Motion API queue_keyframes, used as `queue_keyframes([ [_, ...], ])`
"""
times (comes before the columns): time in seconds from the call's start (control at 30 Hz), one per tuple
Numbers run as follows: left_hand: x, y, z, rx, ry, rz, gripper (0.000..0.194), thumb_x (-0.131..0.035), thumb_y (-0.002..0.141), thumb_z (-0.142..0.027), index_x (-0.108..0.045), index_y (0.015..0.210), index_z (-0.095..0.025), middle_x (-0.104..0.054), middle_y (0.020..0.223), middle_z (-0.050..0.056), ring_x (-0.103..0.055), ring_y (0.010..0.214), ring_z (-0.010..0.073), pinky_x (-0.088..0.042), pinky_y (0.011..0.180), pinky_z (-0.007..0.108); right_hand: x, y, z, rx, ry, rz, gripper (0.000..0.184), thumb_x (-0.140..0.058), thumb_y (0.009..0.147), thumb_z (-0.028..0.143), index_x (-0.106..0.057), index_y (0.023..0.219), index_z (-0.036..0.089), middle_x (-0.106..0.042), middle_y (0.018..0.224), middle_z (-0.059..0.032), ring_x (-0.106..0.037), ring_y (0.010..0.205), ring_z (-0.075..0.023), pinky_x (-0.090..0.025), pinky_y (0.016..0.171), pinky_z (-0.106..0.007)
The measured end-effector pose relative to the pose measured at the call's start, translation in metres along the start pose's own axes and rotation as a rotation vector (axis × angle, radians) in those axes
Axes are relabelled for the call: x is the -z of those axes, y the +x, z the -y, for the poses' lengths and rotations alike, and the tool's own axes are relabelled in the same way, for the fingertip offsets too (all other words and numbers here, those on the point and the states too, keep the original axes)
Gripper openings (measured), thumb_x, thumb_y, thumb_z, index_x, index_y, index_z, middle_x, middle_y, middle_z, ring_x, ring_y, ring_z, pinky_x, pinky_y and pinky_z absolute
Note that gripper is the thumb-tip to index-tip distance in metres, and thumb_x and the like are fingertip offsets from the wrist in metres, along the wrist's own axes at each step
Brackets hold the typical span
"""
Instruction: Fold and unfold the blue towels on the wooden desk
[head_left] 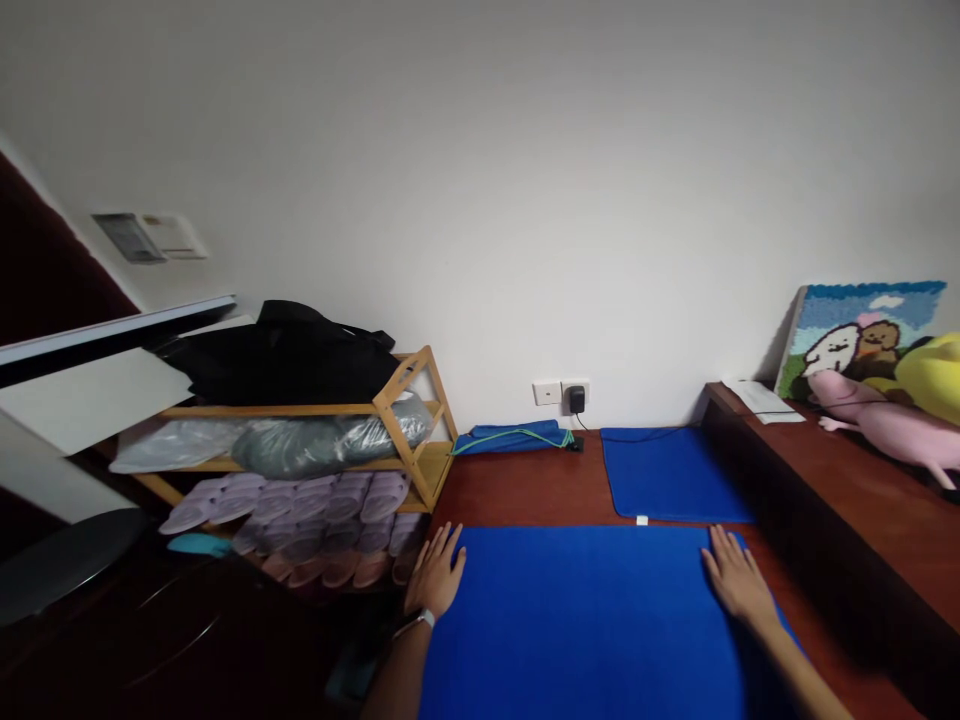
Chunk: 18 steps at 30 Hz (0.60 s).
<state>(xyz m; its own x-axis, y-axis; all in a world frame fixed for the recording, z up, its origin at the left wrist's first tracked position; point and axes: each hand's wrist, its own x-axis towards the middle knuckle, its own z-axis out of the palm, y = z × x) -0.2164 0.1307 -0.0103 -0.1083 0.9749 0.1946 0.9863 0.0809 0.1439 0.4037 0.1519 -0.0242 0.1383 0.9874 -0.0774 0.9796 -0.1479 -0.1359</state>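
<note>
A large blue cloth [585,620] lies spread flat over the reddish-brown wooden surface [517,490]. My left hand [436,572] rests at its far left corner, fingers stretched out, with a watch [424,617] on the wrist. At the far right corner my right hand [739,578] lies flat on the cloth, fingers extended. Neither hand grips anything. Just beyond the far edge lies a smaller blue cloth [671,475] with a white tag [642,520] at its near edge. A folded blue bundle [514,437] with a green cord sits against the wall.
A wooden shoe rack [416,440] at left holds several lilac slippers [330,500], plastic-wrapped items and a black bag [285,355]. A black plug [577,400] is in the wall socket. On the raised ledge [862,480] at right are a pink plush toy [885,425] and a picture [862,335].
</note>
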Motion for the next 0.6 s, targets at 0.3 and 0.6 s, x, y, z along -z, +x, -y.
queue_keyframes([
  [0.3,0.000,0.000,-0.001,-0.002,0.008,-0.010,0.055,-0.037,0.105,-0.038,-0.048,0.156,-0.022,-0.046,0.165,0.009,-0.042,0.153,0.0242,-0.032,0.127,0.047,0.004,-0.008,0.003,-0.002,0.041,-0.114,0.076,-0.016,0.100,0.045,-0.032,0.163,0.004,-0.030,0.170,-0.0132,-0.021,0.159,-0.0287,-0.018,0.131,-0.050],
  [0.6,0.001,-0.001,-0.002,0.001,0.016,0.000,0.056,-0.037,0.105,-0.039,-0.047,0.157,-0.022,-0.046,0.166,0.008,-0.041,0.154,0.0219,-0.030,0.128,0.045,-0.025,-0.120,0.276,0.545,0.436,-0.130,0.067,-0.027,0.109,0.052,-0.011,0.168,0.025,-0.021,0.172,-0.0028,-0.019,0.160,-0.0289,-0.023,0.130,-0.058],
])
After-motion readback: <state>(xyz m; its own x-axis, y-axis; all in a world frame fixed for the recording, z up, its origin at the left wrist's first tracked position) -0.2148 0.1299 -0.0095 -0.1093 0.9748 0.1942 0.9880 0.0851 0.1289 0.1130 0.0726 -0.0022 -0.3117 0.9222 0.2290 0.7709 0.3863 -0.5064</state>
